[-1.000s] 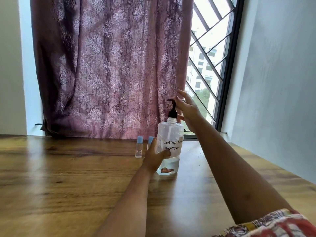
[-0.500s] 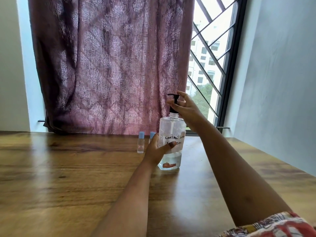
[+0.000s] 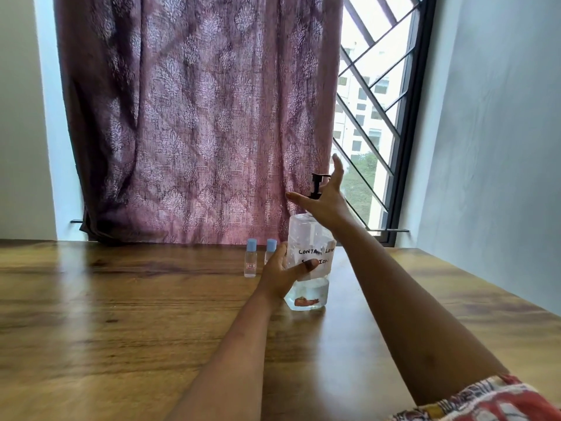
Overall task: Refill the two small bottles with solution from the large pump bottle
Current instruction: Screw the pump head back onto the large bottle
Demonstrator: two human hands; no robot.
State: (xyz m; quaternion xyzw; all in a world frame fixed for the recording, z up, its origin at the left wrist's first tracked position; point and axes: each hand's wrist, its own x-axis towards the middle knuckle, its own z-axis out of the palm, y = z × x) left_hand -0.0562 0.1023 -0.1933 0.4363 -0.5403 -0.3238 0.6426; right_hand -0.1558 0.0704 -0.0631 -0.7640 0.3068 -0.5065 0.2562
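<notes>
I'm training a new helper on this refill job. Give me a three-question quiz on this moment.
1. True or false: both small bottles still wear their blue caps.
2. Which hand grips the body of the large pump bottle?
A. left hand
B. right hand
3. Fill in: the right hand is up at the black ____.

Key: 1 true; 2 A; 3 pump.

Both forearms are bare; the right arm's short sleeve (image 3: 485,401) is red, cream and dark patterned fabric.
</notes>
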